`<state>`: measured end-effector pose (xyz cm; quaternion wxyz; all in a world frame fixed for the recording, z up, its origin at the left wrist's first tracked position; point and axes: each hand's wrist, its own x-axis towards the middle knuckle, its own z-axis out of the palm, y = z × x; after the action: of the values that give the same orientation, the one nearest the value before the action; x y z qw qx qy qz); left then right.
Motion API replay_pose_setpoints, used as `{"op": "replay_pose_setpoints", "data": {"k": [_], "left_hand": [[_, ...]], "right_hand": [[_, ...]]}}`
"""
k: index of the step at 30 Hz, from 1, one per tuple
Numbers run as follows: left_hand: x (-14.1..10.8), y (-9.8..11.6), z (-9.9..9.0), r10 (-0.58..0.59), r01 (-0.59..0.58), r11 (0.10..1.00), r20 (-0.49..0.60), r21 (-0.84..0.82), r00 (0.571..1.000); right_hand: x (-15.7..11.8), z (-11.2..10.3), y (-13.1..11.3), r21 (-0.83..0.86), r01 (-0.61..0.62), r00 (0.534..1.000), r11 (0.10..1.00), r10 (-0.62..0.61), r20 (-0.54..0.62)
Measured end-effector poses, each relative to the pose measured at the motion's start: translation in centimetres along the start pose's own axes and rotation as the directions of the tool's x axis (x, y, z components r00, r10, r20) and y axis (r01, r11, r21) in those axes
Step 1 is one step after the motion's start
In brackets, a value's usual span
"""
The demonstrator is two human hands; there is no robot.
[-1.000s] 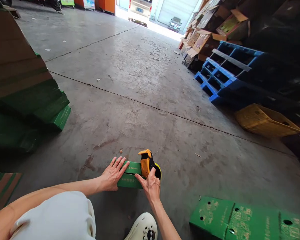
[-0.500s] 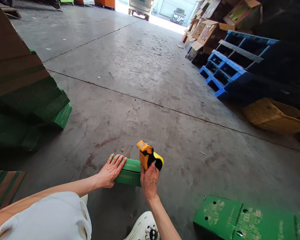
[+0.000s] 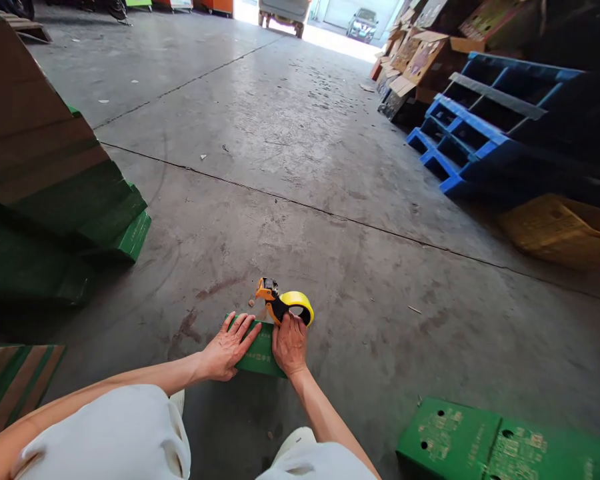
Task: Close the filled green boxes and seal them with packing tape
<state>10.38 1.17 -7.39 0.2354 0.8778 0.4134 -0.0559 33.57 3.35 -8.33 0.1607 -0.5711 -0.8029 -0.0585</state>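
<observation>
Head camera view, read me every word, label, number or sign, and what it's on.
Nothing reads clearly enough to quote.
Central green carton: pale characters, too small.
Lower-right green carton: pale printing, too blurred.
Left green carton: pale marks, too small.
Upper-right cardboard boxes: print too blurred.

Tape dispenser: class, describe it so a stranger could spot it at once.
On the grey floor, find the green box under the left hand. The right hand grips the tape dispenser, whose bright yellow roll sets it apart from the green box.
</observation>
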Motion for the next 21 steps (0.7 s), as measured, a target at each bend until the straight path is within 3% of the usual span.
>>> {"op": "replay_pose_setpoints", "data": {"k": [8, 10, 12, 14, 16, 19, 21], "left_hand": [[-0.4, -0.6, -0.6, 0.056, -0.055, 0.998, -0.019, 0.034, 0.998], [-0.4, -0.6, -0.6, 0.058, -0.057, 0.998, -0.022, 0.030, 0.998], [-0.3, -0.8, -0.5, 0.060, -0.059, 0.998, -0.028, 0.022, 0.998], [-0.2, -0.9, -0.5, 0.065, -0.064, 0.998, -0.041, 0.008, 0.997], [-0.2, -1.2, -0.6, 0.077, -0.078, 0.997, -0.055, -0.007, 0.995], [-0.3, -1.7, -0.9, 0.111, -0.113, 0.993, -0.060, -0.032, 0.992], [-0.2, -2.1, -1.2, 0.138, -0.141, 0.989, -0.056, -0.053, 0.989]], "right_hand": [[0.7, 0.0, -0.3, 0.057, 0.039, 0.983, 0.998, -0.028, -0.183], [1.3, -0.3, -0.3, 0.127, -0.020, 0.976, 0.992, 0.047, -0.212], [2.0, -1.4, -0.3, 0.235, -0.159, 0.955, 0.959, 0.210, -0.210], [2.6, -3.5, -0.2, 0.386, -0.328, 0.904, 0.862, 0.405, -0.135], [3.1, -6.2, 0.0, 0.555, -0.449, 0.855, 0.700, 0.518, 0.039], [3.3, -9.3, -0.2, 0.749, -0.516, 0.840, 0.415, 0.416, 0.348], [3.0, -9.9, -0.9, 0.778, -0.543, 0.835, 0.317, 0.299, 0.461]]}}
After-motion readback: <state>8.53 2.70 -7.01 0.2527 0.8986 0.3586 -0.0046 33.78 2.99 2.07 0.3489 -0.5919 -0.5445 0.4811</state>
